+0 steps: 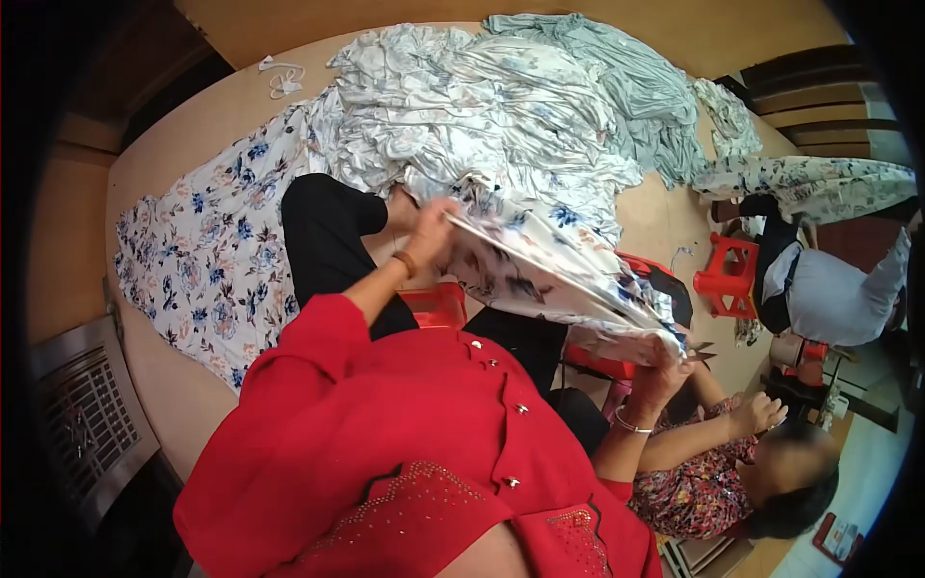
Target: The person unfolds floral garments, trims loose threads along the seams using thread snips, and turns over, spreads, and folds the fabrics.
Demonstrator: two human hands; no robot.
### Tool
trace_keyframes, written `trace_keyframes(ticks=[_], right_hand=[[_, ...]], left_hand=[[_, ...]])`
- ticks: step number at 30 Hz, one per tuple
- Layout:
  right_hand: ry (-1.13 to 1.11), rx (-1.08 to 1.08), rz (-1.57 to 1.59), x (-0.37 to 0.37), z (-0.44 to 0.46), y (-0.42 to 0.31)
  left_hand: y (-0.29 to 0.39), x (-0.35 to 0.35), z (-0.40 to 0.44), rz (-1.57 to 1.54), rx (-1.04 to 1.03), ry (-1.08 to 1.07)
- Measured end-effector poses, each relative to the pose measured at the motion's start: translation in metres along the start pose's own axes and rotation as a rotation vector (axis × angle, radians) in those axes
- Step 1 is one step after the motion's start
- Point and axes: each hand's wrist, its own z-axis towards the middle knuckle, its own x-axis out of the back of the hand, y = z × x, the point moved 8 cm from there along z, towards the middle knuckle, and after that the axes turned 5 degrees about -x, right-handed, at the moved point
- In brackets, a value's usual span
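Note:
Between my two hands a white floral fabric point(540, 275) is stretched taut, its edge slanting down to the right. My left hand point(436, 229), a brown bracelet on its wrist, is closed on the upper left end of that edge and slightly blurred. At the lower right end my right hand point(663, 374), with a silver bangle, is closed on the bunched cloth. A pair of scissors point(700, 353) pokes out beside its fingers; how they are held is hidden. Below my left hand shows part of a red stool point(436, 306).
A heap of pale printed cloth point(472, 106) and a grey-green cloth point(641, 87) lie beyond my hands. Blue-flowered fabric point(217, 241) spreads at left. One person point(699, 491) sits close at right; another point(838, 289) bends near a red stool point(727, 275).

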Motion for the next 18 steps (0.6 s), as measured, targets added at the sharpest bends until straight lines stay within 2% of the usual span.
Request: trace_keyframes(ticks=[1, 2, 4, 6, 7, 8, 9, 13, 16, 18], right_hand=[[-0.023, -0.013, -0.006, -0.001, -0.001, 0.0], [0.011, 0.005, -0.094, -0.005, -0.006, -0.004], [-0.097, -0.034, -0.169, 0.0, -0.009, 0.016], [-0.195, 0.001, -0.303, -0.019, -0.016, 0.027], [-0.226, 0.031, -0.419, -0.03, -0.019, 0.031], [-0.312, -0.056, -0.301, -0.047, -0.022, 0.031], [-0.374, -0.051, -0.309, -0.058, -0.024, 0.032], [-0.345, -0.039, -0.35, -0.077, -0.021, 0.036], [-0.437, -0.122, -0.409, -0.096, -0.014, 0.038], [-0.484, -0.176, -0.368, -0.08, -0.012, 0.062]], left_hand=[[0.028, 0.018, 0.018, -0.123, -0.012, 0.075], [0.076, 0.019, 0.03, -0.365, 0.216, 0.042], [0.174, -0.006, 0.022, -0.076, -0.192, -0.228], [0.219, -0.06, -0.008, -0.049, -0.119, -0.341], [0.242, -0.078, -0.013, -0.068, -0.158, -0.468], [0.243, -0.091, -0.013, -0.061, -0.118, -0.477], [0.242, -0.099, -0.012, -0.062, -0.077, -0.491], [0.24, -0.109, -0.011, -0.045, -0.068, -0.555], [0.251, -0.105, -0.007, -0.081, -0.145, -0.449], [0.246, -0.107, -0.009, -0.097, -0.124, -0.451]])
